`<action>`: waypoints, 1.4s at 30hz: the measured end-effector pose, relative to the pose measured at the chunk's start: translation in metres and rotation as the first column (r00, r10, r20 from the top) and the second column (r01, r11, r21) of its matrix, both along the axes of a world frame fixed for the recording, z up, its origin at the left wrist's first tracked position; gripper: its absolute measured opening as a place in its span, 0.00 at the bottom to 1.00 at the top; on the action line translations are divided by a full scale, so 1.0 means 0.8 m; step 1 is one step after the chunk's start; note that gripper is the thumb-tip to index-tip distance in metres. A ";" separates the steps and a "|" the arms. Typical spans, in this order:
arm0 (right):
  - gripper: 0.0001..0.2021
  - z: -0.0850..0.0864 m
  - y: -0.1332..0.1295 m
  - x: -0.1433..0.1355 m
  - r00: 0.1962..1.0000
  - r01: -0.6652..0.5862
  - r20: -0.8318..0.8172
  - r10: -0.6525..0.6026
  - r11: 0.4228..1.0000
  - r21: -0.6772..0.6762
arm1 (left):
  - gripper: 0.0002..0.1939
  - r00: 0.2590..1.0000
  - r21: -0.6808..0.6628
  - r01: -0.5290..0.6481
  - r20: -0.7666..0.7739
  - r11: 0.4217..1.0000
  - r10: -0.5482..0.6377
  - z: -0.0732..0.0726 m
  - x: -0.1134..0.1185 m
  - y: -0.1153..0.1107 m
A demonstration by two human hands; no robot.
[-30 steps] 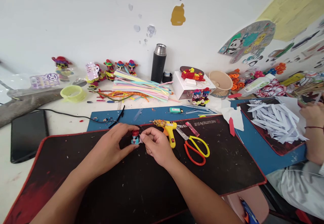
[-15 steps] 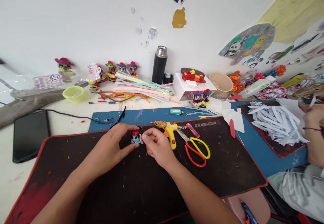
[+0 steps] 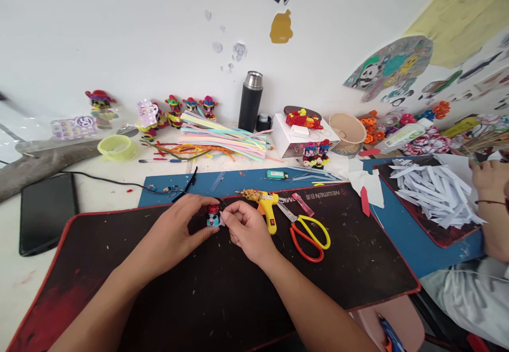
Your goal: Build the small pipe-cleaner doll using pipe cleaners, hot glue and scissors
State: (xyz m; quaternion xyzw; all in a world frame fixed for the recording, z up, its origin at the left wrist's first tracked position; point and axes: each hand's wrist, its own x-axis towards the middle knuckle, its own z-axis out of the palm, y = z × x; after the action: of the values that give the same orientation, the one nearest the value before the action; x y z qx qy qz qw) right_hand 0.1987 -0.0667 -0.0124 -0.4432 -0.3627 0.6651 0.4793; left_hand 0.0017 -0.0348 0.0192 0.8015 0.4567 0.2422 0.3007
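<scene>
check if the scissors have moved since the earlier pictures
No. Against the mat, the scissors haven't visibly shifted; their blades still lie beside the glue gun.

Two bare forearms reaching in from the lower edge, left hand (image 3: 184, 219) with thumb and fingers curved apart in a pinch, right hand (image 3: 246, 230) just beside it, thumb against bent forefinger, remaining fingers curled under, both wrists nearly straight

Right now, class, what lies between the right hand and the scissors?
The yellow glue gun lies between the right hand and the scissors, in the head view.
</scene>
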 end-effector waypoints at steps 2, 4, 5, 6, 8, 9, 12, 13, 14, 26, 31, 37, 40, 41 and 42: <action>0.18 0.000 0.000 0.000 1.000 0.002 -0.002 -0.002 1.000 0.001 | 0.21 1.000 -0.005 -0.006 0.002 1.000 0.006 0.001 0.000 0.000; 0.19 0.000 0.000 0.001 1.000 0.002 -0.001 -0.002 1.000 0.004 | 0.21 1.000 -0.017 -0.014 0.006 1.000 0.015 0.002 -0.001 0.000; 0.18 -0.001 0.000 0.001 1.000 0.000 0.003 0.000 1.000 0.005 | 0.21 1.000 -0.022 -0.017 0.009 1.000 0.017 0.002 0.000 0.000; 0.18 -0.001 0.000 0.001 1.000 -0.001 0.009 0.001 1.000 0.006 | 0.21 1.000 -0.025 -0.019 0.012 0.999 0.020 0.003 0.000 0.000; 0.18 -0.003 0.000 0.001 1.000 -0.003 0.026 0.003 1.000 0.008 | 0.21 1.000 -0.025 -0.026 0.017 0.999 0.027 0.004 0.001 0.000; 0.18 -0.003 0.000 0.001 0.999 -0.003 0.035 0.003 1.000 0.009 | 0.21 0.999 -0.022 -0.030 0.018 0.999 0.030 0.004 0.001 0.000; 0.17 -0.004 0.000 0.001 0.999 -0.009 0.049 0.009 1.000 0.011 | 0.22 1.000 -0.025 -0.030 0.009 0.999 0.030 0.003 0.001 0.000; 0.17 -0.004 0.000 0.001 0.999 -0.011 0.051 0.011 1.000 0.012 | 0.22 1.000 -0.025 -0.026 0.007 0.999 0.026 0.003 0.001 0.000; 0.17 -0.004 0.000 0.001 0.999 -0.012 0.051 0.012 1.000 0.012 | 0.22 1.000 -0.026 -0.021 0.006 0.999 0.021 0.002 0.001 0.000; 0.16 -0.003 0.000 0.001 0.999 -0.024 0.024 0.024 1.000 0.014 | 0.21 1.000 -0.036 0.004 0.020 0.999 -0.004 -0.002 -0.001 0.001; 0.17 0.000 -0.001 0.001 0.999 -0.032 0.007 0.032 0.999 0.009 | 0.21 1.000 -0.047 0.010 0.023 0.999 -0.009 -0.004 -0.002 0.000; 0.17 -0.001 0.000 0.001 1.000 -0.031 -0.003 0.031 0.999 0.014 | 0.22 1.000 -0.068 0.003 0.027 0.998 -0.001 -0.003 -0.003 -0.001; 0.17 -0.002 -0.001 0.002 1.000 -0.026 -0.004 0.027 0.999 0.020 | 0.22 1.000 -0.065 -0.002 0.029 0.998 0.004 -0.002 -0.002 -0.001; 0.17 -0.002 -0.001 0.002 1.000 -0.026 -0.007 0.026 0.999 0.021 | 0.22 1.000 -0.063 -0.003 0.029 0.998 0.004 -0.001 -0.002 -0.001; 0.17 -0.002 -0.001 0.002 1.000 -0.024 -0.012 0.024 0.999 0.021 | 0.21 1.000 -0.059 -0.003 0.029 0.998 0.005 0.000 -0.002 -0.001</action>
State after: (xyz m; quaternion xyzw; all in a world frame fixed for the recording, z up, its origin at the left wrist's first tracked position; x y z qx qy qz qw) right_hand 0.2001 -0.0675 -0.0139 -0.4296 -0.3720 0.6697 0.4781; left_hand 0.0002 -0.0352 0.0191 0.7876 0.4610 0.2408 0.3304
